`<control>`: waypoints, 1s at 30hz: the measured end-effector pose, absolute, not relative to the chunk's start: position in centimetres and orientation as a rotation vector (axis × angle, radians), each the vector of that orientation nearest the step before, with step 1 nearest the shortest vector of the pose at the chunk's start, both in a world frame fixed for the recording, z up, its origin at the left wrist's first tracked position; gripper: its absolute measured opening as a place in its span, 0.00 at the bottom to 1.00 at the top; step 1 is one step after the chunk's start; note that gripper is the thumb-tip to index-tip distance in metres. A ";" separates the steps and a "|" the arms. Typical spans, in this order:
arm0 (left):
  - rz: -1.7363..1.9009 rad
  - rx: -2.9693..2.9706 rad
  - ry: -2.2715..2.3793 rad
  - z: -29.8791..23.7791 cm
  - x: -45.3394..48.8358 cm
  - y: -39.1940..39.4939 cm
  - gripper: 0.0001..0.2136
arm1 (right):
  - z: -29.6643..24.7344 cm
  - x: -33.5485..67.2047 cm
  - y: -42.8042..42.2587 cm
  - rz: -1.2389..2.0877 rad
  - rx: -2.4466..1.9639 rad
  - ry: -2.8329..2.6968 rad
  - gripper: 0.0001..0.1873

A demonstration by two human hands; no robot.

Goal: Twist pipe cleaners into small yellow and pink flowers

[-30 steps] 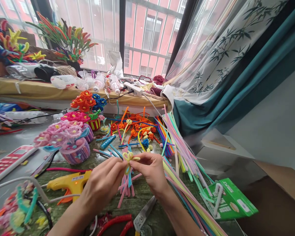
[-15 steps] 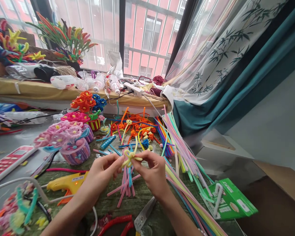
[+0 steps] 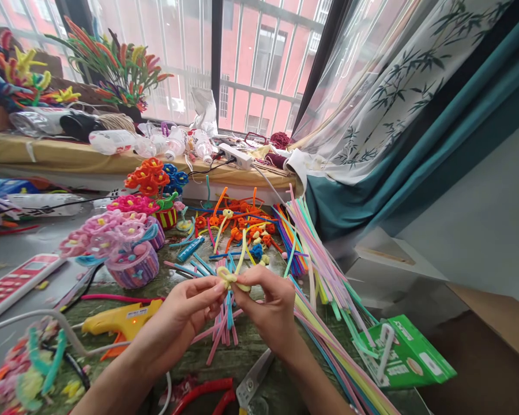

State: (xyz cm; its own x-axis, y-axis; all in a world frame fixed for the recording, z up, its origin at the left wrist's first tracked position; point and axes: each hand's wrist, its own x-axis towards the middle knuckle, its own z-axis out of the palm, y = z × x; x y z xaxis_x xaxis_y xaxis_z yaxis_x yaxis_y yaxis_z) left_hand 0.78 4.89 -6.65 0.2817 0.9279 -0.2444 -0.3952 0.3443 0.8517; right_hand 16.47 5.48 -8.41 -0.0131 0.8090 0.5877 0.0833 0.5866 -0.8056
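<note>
Quick update from our bench: in the last second the yellow pipe cleaner got snugged up. The loops that sat open a moment ago now look like a small tight knot, and one long tail has swung upright. That tail points away from us toward the window, leaning a bit right, so the long axis runs roughly front-to-back over the table. The knot sits right between our hands, just above a loose heap of pink and blue pipe cleaners. Left hand and right hand both pinch it, thumbs and forefingers pressed together on it, other fingers curled in. Close by: glue gun to the left, scissors below, long pipe cleaners to the right.
</note>
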 end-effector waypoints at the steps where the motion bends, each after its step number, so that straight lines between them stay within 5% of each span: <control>1: 1.040 0.825 0.880 -6.6 0.9 4.8 0.09 | -8.4 16.4 5.5 0.721 -0.807 -1.467 0.02; 8: 1.386 1.966 1.211 -7.4 0.7 4.2 0.01 | -8.4 15.7 5.7 1.148 -0.833 -1.161 0.04; 12: 1.451 2.996 1.030 -7.9 -0.1 4.2 0.10 | -8.5 15.7 6.3 1.446 -0.865 -0.913 0.10; 16: 1.411 3.356 0.818 -8.1 -0.7 4.5 0.13 | -8.6 16.0 6.8 1.664 -0.892 -0.805 0.14; 21: 1.398 2.670 1.287 -8.3 -0.4 5.2 0.07 | -8.6 16.0 6.6 1.379 -0.851 -1.007 0.11; 23: 1.268 2.247 1.417 -8.0 -0.1 5.4 0.12 | -8.6 16.0 6.4 1.205 -0.833 -1.123 0.07; 30: 1.000 1.062 1.032 -7.0 0.2 5.5 0.17 | -8.9 16.6 6.2 0.760 -0.751 -1.449 0.02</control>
State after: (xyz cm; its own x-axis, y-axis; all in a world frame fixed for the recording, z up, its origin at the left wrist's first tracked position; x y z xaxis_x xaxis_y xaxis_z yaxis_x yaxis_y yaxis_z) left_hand 0.24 5.45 -7.01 0.2140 0.9636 -0.1603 -0.1299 0.1907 0.9730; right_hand 16.58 6.18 -8.89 -0.0134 0.8231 0.5678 0.0010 0.5678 -0.8231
